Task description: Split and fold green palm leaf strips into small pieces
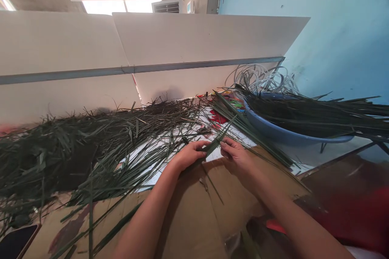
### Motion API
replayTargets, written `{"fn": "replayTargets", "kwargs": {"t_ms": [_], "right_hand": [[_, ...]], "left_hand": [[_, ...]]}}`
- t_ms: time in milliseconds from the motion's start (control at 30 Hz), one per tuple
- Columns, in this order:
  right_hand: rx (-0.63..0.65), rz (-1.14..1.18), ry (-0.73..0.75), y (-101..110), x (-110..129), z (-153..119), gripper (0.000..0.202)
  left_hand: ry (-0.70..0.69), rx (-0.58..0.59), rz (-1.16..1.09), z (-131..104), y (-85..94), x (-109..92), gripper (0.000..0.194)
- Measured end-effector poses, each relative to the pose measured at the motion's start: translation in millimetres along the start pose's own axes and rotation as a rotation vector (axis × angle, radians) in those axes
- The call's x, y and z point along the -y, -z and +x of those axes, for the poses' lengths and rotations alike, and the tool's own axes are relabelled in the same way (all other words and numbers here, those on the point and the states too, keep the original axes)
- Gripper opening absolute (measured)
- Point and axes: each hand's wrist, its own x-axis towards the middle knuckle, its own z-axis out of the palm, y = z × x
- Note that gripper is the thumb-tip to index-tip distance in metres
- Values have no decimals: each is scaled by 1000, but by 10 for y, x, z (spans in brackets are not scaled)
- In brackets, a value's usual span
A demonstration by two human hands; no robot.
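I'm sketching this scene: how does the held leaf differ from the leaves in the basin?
The held leaf is in the left hand and right hand; the basin leaves rest in the basin. The held leaf's tip points forward; the basin leaves lie sideways, jutting past the basin's right side. The held leaf looks lighter, the basin leaves darker. Both are long and green.

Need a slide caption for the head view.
Left hand grips a green leaf strip, right hand at its edge; cardboard below, blue basin of dark leaves to the right.
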Motion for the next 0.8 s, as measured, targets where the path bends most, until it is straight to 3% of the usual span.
{"fn": "replayTargets", "kwargs": {"t_ms": [200,400,633,800], "right_hand": [[-26,122,-26,-72,6,-15,33],[21,67,-19,-73,33,-35,34],[4,70,-16,-6,-108,-18,32],[-21,38,15,-24,-177,-27,28]], "left_hand": [[-20,38,78,4,-64,20,55],[-16,28,107,20,-59,62,55],[-10,0,95,31,-45,68,51],[-54,-49,71,4,-170,-58,24]]}}
